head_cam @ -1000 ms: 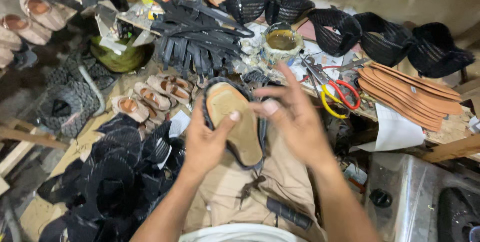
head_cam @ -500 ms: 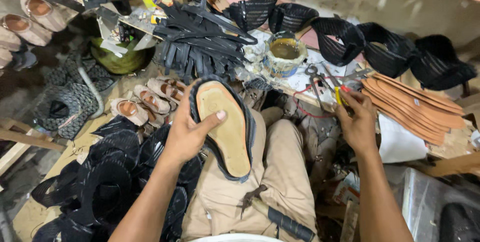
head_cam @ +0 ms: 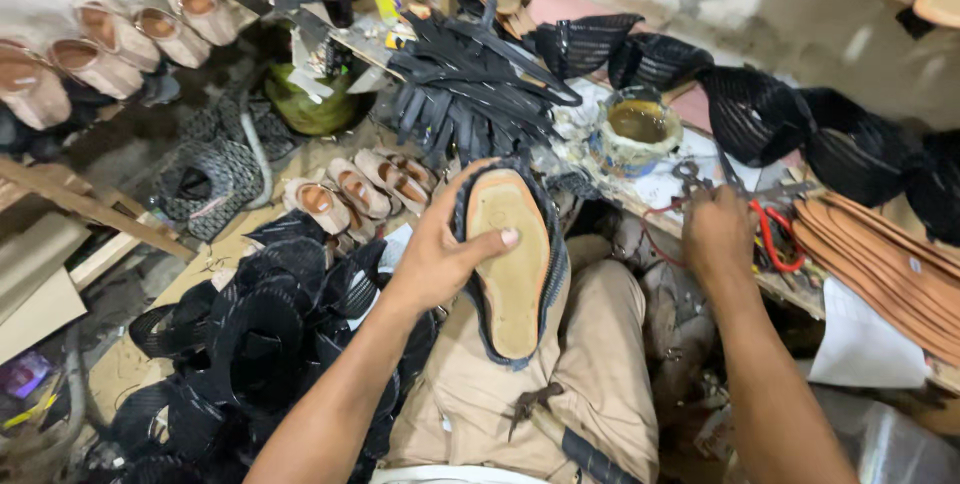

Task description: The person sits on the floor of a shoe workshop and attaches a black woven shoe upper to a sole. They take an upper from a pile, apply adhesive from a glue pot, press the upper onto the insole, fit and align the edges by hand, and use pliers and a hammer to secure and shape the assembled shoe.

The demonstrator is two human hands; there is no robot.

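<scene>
Your left hand grips a tan sole edged in black weave, holding it on your thigh; the thumb lies across its face, the fingers curl behind the left edge. The forearm runs up from the lower left. Your right arm stretches out to the bench, the right hand palm-down, fingers curled over red-handled scissors; you cannot tell whether they grip. A glue pot stands just beyond, between the hands. Stacked tan soles lie right of that hand.

Workbench: glue tin, tan insoles (stacked), scissors.
</scene>
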